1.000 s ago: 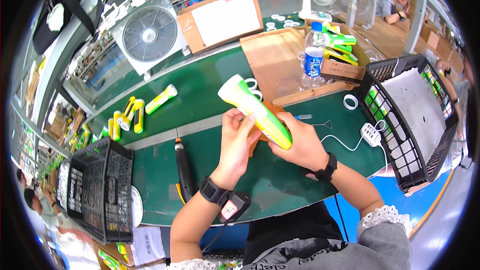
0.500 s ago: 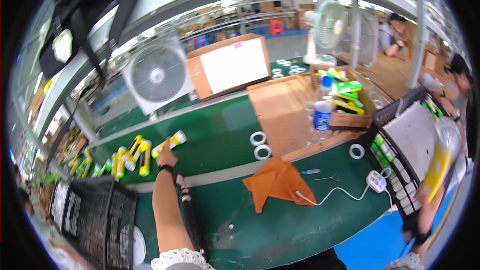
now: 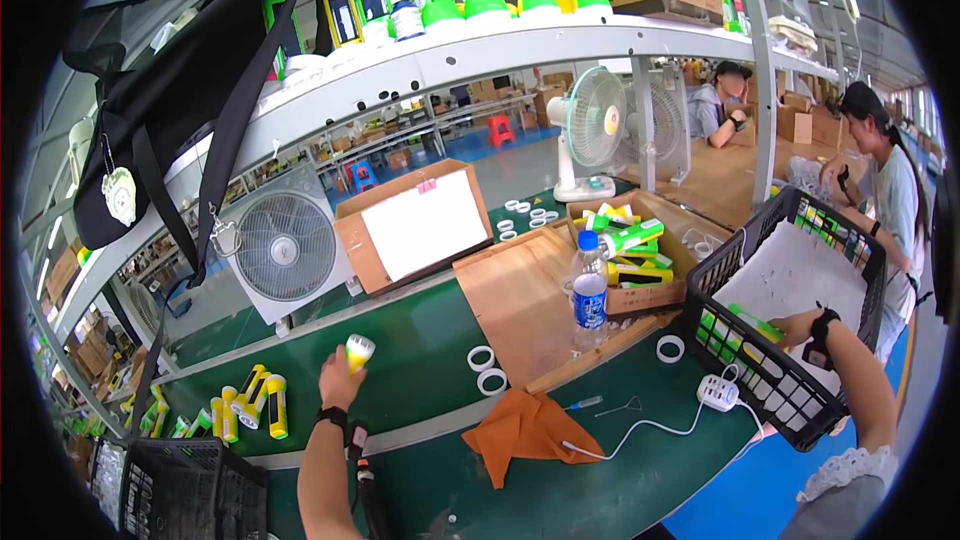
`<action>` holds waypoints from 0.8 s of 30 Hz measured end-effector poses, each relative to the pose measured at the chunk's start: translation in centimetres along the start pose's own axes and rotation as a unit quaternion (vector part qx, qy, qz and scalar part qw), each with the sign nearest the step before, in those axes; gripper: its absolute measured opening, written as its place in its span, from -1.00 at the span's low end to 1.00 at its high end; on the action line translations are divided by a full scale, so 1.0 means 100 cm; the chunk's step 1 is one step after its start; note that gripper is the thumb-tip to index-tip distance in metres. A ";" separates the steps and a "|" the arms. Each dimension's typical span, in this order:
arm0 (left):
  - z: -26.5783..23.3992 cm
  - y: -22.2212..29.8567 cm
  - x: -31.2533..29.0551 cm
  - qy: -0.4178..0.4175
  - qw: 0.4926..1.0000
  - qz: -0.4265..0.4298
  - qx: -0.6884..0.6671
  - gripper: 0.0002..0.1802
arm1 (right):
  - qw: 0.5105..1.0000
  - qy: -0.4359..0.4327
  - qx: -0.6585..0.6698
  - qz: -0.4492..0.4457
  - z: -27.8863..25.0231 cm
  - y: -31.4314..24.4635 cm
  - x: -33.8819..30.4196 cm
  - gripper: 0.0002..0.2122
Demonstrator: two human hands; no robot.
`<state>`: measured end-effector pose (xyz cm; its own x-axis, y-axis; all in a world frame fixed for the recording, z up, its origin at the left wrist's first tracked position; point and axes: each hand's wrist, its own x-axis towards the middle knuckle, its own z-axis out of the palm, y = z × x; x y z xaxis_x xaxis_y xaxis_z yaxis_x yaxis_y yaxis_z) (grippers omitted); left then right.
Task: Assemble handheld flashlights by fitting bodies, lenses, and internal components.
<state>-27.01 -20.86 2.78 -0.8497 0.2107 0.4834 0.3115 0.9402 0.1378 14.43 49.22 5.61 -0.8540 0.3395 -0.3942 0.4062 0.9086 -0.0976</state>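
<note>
My left hand is closed round a yellow flashlight with a clear-white head, held above the green work surface. Over the black crate at the right, my right hand grips a green flashlight lying on the white sheet in the crate. My fingers hide part of it. Left of my left hand lie several yellow flashlights in a loose group.
An orange cloth, a blue-handled screwdriver and a white power strip lie in front. Behind stand a bottle and a carton of flashlights. Another black crate is at lower left. Co-workers sit and stand at far right.
My left hand has lifted a flashlight off the green surface. My right hand has moved from beside the right crate to over its white sheet, with its flashlight. The view has tilted up.
</note>
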 end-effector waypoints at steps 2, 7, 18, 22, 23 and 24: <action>-0.022 0.046 -0.005 -0.045 0.969 -0.010 -0.244 -0.48 | 0.990 0.069 -0.086 -0.093 0.003 0.003 0.016 -0.47; -0.029 0.158 -0.063 -0.207 0.603 -0.224 -0.737 -0.69 | 0.897 0.381 -0.021 -0.224 -0.086 -0.178 -0.018 -0.68; 0.006 0.224 -0.182 -0.189 0.543 -0.302 -0.761 -0.71 | 0.831 0.081 0.080 -0.545 0.072 -0.390 -0.015 -0.56; 0.002 0.222 -0.192 -0.203 0.581 -0.262 -0.743 -0.71 | 0.828 0.067 0.117 -0.544 0.081 -0.393 -0.018 -0.56; 0.003 0.223 -0.194 -0.199 0.578 -0.266 -0.746 -0.71 | 0.823 0.070 0.158 -0.542 0.084 -0.390 -0.020 -0.56; 0.003 0.224 -0.197 -0.202 0.586 -0.257 -0.741 -0.71 | 0.818 0.071 0.189 -0.539 0.087 -0.391 -0.021 -0.57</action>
<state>-3.47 -3.89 -3.90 -0.9316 0.3288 -0.1551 -0.2574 -0.2953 0.9201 3.19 10.86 2.33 -0.8000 -0.5601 0.2151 -0.5594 0.5670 -0.6046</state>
